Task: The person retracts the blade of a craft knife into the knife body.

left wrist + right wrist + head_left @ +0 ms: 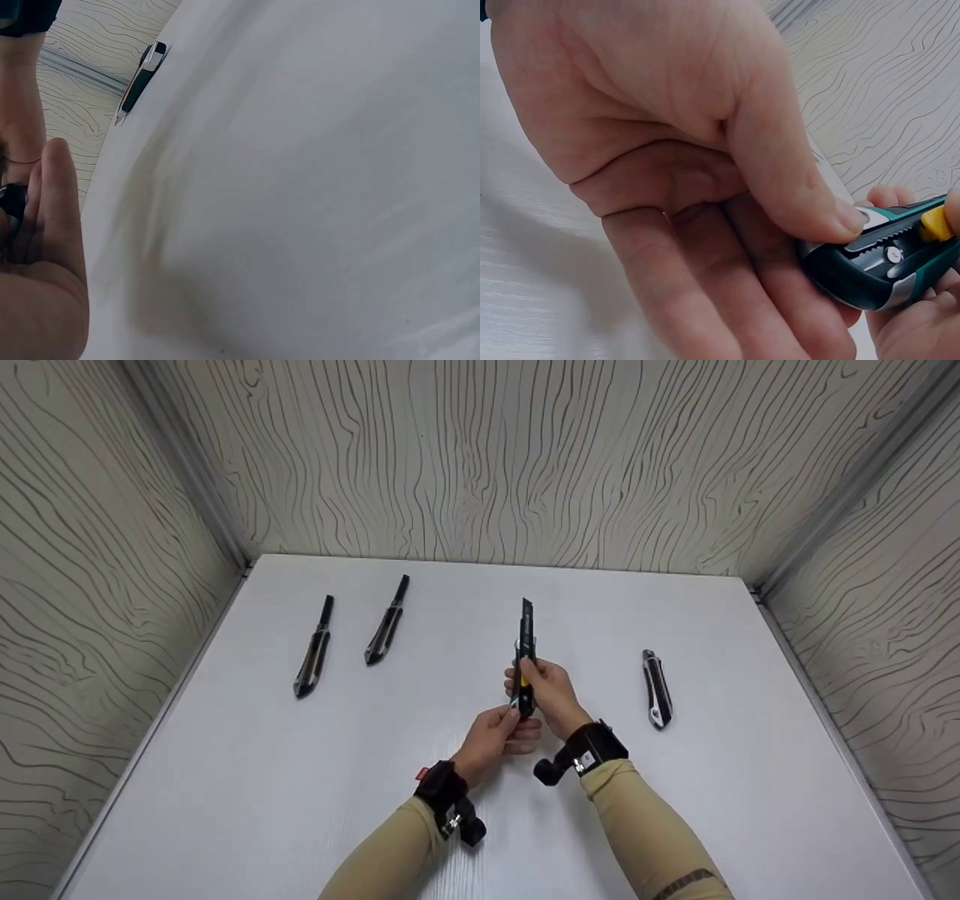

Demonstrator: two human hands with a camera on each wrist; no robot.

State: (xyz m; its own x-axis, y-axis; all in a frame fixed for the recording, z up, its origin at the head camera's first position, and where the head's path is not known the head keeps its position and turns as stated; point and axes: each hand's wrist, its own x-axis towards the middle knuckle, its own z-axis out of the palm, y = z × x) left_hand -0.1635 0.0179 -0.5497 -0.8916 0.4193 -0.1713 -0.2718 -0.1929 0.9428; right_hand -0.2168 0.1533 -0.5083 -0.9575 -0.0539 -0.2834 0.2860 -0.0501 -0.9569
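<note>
We see soft, even, fairly bright light in the head view, spread across the white tabletop, with faint, blurred-edged shadows under the left hand and right hand. Pale streaks of sheen brighten its near edge. There, the small marking on the held knife is too soft for us to read.

The left wrist view looks dimmer and greyer to us; broad, smudgy shadows cross the tabletop, glare streaks its lower right corner, and lens distortion bows its edge into a curve.

In the right wrist view, we find the knife's screw and slider teeth fairly crisp, while sheen and a diffuse shadow lie at left.
</note>
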